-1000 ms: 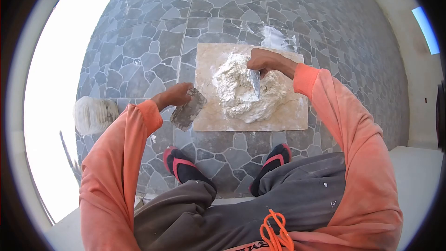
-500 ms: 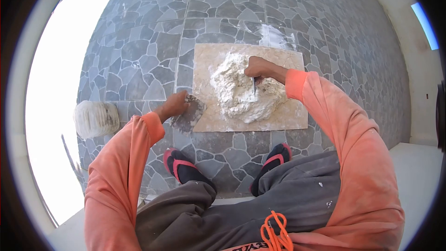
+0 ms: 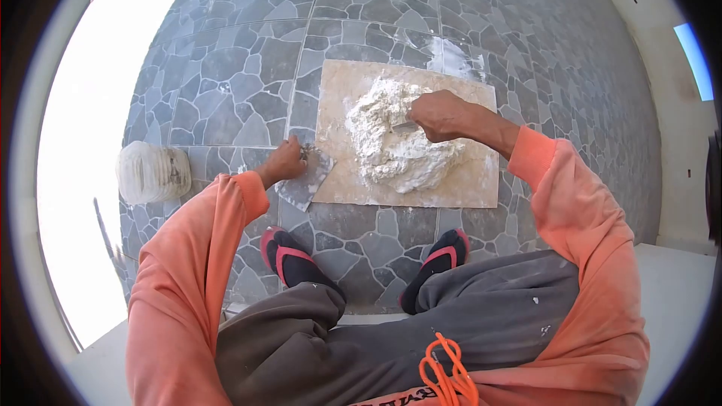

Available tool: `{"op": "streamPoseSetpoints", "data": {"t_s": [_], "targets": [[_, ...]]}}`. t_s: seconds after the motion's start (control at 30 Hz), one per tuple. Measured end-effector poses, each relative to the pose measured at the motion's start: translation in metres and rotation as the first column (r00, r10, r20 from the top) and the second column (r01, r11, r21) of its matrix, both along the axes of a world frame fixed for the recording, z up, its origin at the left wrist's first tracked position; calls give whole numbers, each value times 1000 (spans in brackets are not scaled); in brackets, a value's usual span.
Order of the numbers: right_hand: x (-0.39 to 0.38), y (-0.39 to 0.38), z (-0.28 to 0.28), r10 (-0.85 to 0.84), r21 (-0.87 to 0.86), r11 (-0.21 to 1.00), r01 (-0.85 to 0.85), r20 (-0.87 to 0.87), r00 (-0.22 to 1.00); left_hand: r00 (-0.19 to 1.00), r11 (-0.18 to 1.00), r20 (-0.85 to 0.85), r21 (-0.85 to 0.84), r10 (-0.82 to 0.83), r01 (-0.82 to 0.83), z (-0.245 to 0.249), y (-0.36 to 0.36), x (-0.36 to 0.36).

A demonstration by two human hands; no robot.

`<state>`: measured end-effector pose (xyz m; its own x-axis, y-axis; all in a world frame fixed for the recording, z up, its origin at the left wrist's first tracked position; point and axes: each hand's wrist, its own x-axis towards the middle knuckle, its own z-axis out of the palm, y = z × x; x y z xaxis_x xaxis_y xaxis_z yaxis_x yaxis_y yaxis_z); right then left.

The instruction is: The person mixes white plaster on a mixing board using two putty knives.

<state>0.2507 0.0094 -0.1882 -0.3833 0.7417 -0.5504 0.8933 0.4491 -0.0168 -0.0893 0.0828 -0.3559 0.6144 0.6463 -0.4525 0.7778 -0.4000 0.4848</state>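
In the head view, the right hand (image 3: 442,115), upper centre, clamps its fingers on a blade (image 3: 404,128), now pointing leftward instead of downward, at the mid-frame white mound (image 3: 406,165). Left of centre, the left hand (image 3: 284,161) still grips a flat plate (image 3: 310,180).

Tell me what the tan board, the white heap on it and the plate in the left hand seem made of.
Tan board: perhaps wood or tile, matte; flat and straight-edged, no clear grain.
White heap: likely plaster or putty, matte; lumpy, soft-looking mass.
Plate: probably metal, dull; thin, flat, grey with smears.
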Motion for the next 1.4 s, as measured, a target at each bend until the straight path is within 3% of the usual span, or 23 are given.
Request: {"op": "streamPoseSetpoints", "data": {"t_s": [0.1, 0.2, 0.3, 0.4, 0.57, 0.63, 0.8, 0.9, 1.07, 1.17, 1.23, 1.3, 1.37, 1.4], "targets": [[-7, -33, -4, 214, 115, 971, -210, -23, 977, 999, 1000, -33, 8, -1, 1, -2, 1, 1], [-8, -52, -12, 405, 315, 868, -383, -3, 915, 999, 1000, -41, -2, -27, 27, -8, 4, -1], [-12, -61, -20, 498, 387, 800, -458, -2, 867, 996, 999, -86, -14, -36, 35, -9, 9, 0], [-2, -69, -46, 571, 310, 776, -550, 26, 821, 992, 999, -120, -9, -41, 41, -4, 15, 2], [29, -64, -56, 516, 316, 801, -509, 67, 854, 994, 1000, -102, 0, -25, 25, -9, 20, -8], [28, -55, -36, 475, 272, 830, -486, 111, 873, 990, 999, -137, -31, -33, 29, -1, 14, -11], [-4, -38, -24, 533, 507, 709, -490, 69, 843, 984, 1000, -178, -22, -24, 20, 0, 16, -11], [-19, -34, -42, 574, 380, 728, -570, 117, 811, 992, 998, -113, 22, -56, 58, 8, 19, -9], [14, -45, -72, 556, 319, 750, -579, 169, 814, 990, 971, 23, 202, -139, 132, 58, 33, -16], [22, -43, -69, 515, 269, 789, -553, 202, 833, 996, 965, 32, 250, -88, 77, 109, 47, -32], [18, -35, -48, 474, 281, 821, -497, 152, 868, 997, 919, 28, 390, -78, 61, 148, 55, -56], [15, -27, -36, 413, 324, 837, -442, 157, 897, 983, 888, -128, 457, 130, -58, 190, 62, -80], [19, -19, -37, 393, 395, 818, -419, 149, 907, 883, 830, -367, 556, 292, -44, 209, 78, -117], [18, -16, -43, 384, 402, 817, -414, 156, 910, 827, 850, -458, 525, 326, -44, 217, 81, -132]]}}
